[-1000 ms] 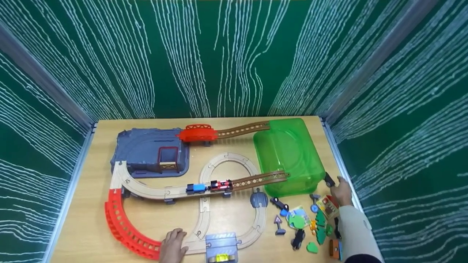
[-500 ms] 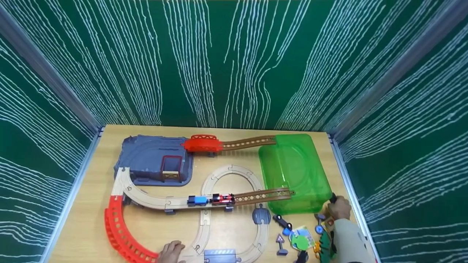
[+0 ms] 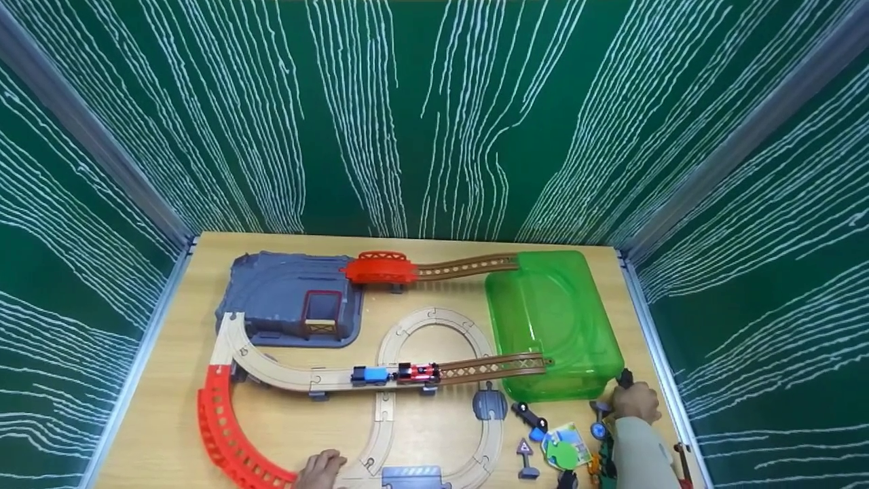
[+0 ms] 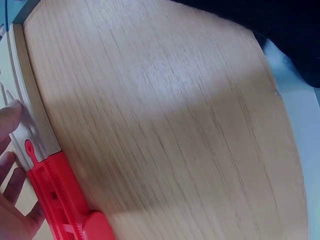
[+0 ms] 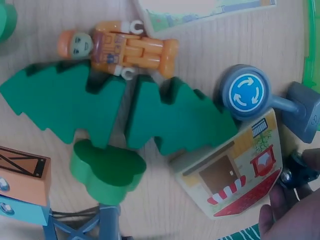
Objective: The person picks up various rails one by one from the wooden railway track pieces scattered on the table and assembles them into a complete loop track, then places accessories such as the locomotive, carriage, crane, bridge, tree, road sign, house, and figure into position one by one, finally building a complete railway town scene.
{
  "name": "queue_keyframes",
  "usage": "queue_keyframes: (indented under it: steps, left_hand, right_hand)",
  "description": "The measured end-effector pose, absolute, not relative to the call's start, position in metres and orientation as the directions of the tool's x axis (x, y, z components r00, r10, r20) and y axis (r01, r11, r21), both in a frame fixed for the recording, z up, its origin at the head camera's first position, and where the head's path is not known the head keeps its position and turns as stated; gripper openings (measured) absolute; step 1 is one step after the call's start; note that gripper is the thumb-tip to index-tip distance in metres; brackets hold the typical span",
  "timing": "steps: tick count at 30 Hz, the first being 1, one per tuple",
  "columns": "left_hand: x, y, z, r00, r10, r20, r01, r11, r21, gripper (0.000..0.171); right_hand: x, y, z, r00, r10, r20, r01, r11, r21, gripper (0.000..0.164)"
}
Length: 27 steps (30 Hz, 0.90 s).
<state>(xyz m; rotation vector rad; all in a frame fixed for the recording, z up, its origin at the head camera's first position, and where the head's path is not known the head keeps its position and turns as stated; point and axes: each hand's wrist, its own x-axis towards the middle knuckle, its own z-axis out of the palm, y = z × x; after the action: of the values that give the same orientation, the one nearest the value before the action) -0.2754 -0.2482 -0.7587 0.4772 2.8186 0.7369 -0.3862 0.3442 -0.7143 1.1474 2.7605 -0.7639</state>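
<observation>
In the head view, my left hand (image 3: 320, 470) rests by the join of the red curved track (image 3: 234, 435) and the pale wooden track. The left wrist view shows its thumb touching the wooden track (image 4: 30, 95), fingers loose beside the red piece (image 4: 62, 195). Over on the right, my right hand (image 3: 637, 402) holds a small black toy train car (image 3: 624, 378) by the corner of the green tunnel box (image 3: 557, 312). In the right wrist view the car (image 5: 296, 172) is partly hidden by the fingers, beside a house-printed block (image 5: 240, 172) and a roundabout sign (image 5: 247, 92).
A blue wagon (image 3: 370, 375) and red engine (image 3: 417, 372) stand on the raised track. A grey mountain piece (image 3: 285, 292) sits back left. Green trees (image 5: 175, 117), an orange figure (image 5: 130, 47) and a triangle sign (image 3: 526, 458) lie at right.
The head view has tilted, so the table sits lower. My right hand has closed round the black car beside the green box and drawn it slightly nearer. The left hand stays by the track.
</observation>
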Motion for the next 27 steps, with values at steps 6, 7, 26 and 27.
queue_keyframes:
  steps: [6, 7, 26, 27]
  left_hand:
    - [-0.269, -0.255, -0.755, -0.92, 0.38, -0.096, 0.28, 0.809, 0.517, 0.046]
    - [-0.268, -0.255, -0.754, -0.919, 0.382, -0.097, 0.284, 0.812, 0.511, 0.045]
    - [-0.259, -0.235, -0.741, -0.973, 0.228, -0.036, 0.181, 0.851, 0.493, 0.041]
    - [-0.258, -0.235, -0.74, -0.973, 0.227, -0.043, 0.177, 0.851, 0.494, 0.04]
  right_hand:
    - [-0.374, 0.34, -0.709, -0.713, 0.691, -0.118, 0.63, 0.559, -0.539, 0.038]
    - [-0.372, 0.34, -0.707, -0.715, 0.693, -0.09, 0.613, 0.561, -0.557, 0.038]
    - [-0.355, 0.325, -0.604, -0.799, 0.595, 0.092, 0.372, 0.608, -0.702, 0.038]
    - [-0.353, 0.32, -0.599, -0.809, 0.574, 0.123, 0.338, 0.627, -0.702, 0.037]
